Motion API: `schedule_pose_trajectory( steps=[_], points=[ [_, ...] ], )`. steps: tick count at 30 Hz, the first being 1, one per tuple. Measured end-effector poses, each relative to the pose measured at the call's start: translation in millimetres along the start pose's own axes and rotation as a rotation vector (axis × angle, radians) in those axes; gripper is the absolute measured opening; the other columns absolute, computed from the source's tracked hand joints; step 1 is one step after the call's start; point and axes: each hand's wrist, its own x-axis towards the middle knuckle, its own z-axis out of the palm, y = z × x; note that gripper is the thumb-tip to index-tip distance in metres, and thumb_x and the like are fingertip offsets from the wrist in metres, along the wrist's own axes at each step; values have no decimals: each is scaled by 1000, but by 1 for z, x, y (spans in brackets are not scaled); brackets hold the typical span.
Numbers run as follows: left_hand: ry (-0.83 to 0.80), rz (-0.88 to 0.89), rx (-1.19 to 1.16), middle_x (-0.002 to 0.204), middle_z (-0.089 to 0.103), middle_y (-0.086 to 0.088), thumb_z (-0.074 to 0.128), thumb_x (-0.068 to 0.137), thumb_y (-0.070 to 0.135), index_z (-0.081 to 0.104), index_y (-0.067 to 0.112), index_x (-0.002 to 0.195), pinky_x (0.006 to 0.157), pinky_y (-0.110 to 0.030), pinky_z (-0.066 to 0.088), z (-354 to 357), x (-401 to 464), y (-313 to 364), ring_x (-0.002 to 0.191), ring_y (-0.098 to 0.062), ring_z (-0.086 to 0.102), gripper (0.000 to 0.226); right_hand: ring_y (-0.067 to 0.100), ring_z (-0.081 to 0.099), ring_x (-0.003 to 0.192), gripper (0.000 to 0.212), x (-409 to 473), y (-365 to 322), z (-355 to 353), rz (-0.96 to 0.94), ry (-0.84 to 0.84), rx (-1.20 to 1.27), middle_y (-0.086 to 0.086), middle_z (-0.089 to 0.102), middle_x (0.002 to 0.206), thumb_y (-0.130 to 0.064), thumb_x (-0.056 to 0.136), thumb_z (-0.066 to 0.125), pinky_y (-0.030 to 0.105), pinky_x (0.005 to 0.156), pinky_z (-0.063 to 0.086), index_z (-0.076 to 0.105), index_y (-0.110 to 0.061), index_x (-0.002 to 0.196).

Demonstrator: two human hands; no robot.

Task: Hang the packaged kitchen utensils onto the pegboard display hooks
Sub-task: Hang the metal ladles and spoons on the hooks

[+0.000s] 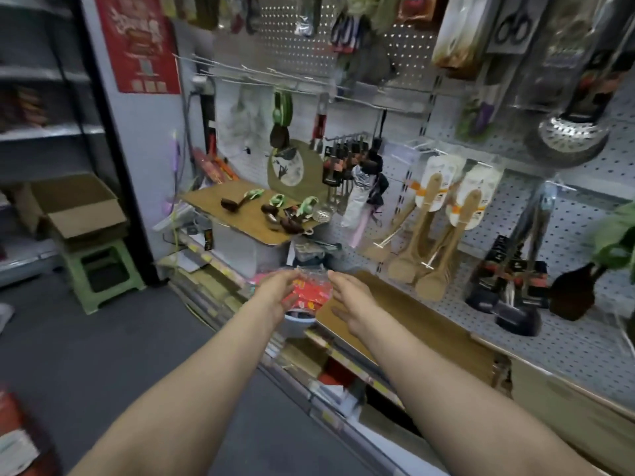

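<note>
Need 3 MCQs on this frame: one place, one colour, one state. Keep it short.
1. Where do the wooden spoons hang?
A. on the pegboard
B. on the stool
C. on the floor

2. What colour is the stool?
A. red
B. green
C. blue

3. What are the hands doing?
A. both idle at the sides
B. both reaching to a red and clear packet
C. both on a hook

Key: 1 A, their cards sit on pegboard hooks; 2 B, its legs are pale green; 3 B, left hand and right hand flank the packet.

Bare hooks (220,68) upper left reachable; wooden spoons (436,235), hanging ladles (343,166) crowd pegboard (567,338).
</note>
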Motion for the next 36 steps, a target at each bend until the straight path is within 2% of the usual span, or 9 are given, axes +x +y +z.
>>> schedule_pose_trajectory(
  steps=[3, 9, 13, 19, 23, 25, 28, 31, 36],
  points=[
    [21, -3, 3, 119, 64, -17, 69, 91, 8, 62, 6, 103, 84, -34, 51, -32, 24, 27, 115, -25, 59, 14, 12, 66, 74, 13, 22, 0, 47, -4, -21, 24, 7, 72, 105, -28, 97, 64, 26, 59, 50, 67, -19, 106],
    [50, -12, -29, 124, 65, -19, 71, 90, 10, 62, 5, 106, 93, -34, 52, -74, 87, 69, 120, -29, 60, 19, 26, 62, 112, 10, 76, 5, 115, 37, -11, 28, 8, 69, 119, -30, 92, 70, 48, 102, 50, 70, -21, 96],
    [35, -21, -26, 98, 64, -12, 72, 90, 9, 60, 8, 92, 97, -35, 53, -86, 136, 95, 99, -20, 62, 12, 23, 60, 112, 10, 131, -6, 150, 83, -4, 8, 5, 67, 120, -32, 92, 70, 46, 102, 48, 67, -25, 98],
    [19, -18, 21, 87, 59, -7, 74, 88, 11, 60, 10, 93, 66, -26, 47, -99, 241, 148, 72, -12, 54, 15, 11, 57, 84, 13, 233, -36, 206, 72, 24, 67, 1, 64, 103, -26, 97, 64, 30, 65, 46, 63, -18, 108],
    [-32, -63, 94, 78, 49, -2, 71, 91, 13, 58, 11, 96, 62, -25, 42, -96, 303, 182, 66, -13, 46, 14, 18, 59, 108, 30, 300, -50, 231, 102, 49, 52, -1, 63, 125, -41, 92, 68, 38, 89, 51, 64, -25, 117],
    [-40, -56, 122, 93, 57, -6, 72, 91, 14, 58, 8, 104, 76, -29, 51, -91, 332, 197, 87, -18, 56, 19, 20, 56, 115, 26, 327, -57, 240, 101, 69, 49, -1, 62, 126, -43, 89, 70, 43, 101, 48, 64, -29, 110],
    [-43, -68, 145, 125, 59, -10, 72, 92, 17, 57, 6, 122, 93, -31, 50, -84, 369, 208, 123, -22, 54, 35, 20, 56, 112, 29, 362, -63, 250, 121, 92, 76, 1, 61, 123, -39, 92, 70, 41, 96, 48, 63, -25, 116],
    [-54, -88, 164, 139, 55, -14, 71, 92, 19, 56, 6, 126, 95, -32, 50, -73, 400, 216, 133, -25, 51, 38, 20, 56, 117, 43, 388, -68, 253, 134, 113, 80, 2, 62, 125, -37, 92, 70, 39, 92, 49, 62, -16, 128],
    [-126, -109, 208, 142, 53, -17, 68, 94, 15, 55, 6, 121, 108, -37, 45, -40, 453, 222, 136, -28, 47, 31, 21, 56, 119, 38, 433, -71, 243, 133, 183, 101, 2, 63, 125, -35, 94, 67, 36, 90, 46, 63, -15, 126]
  ],
)
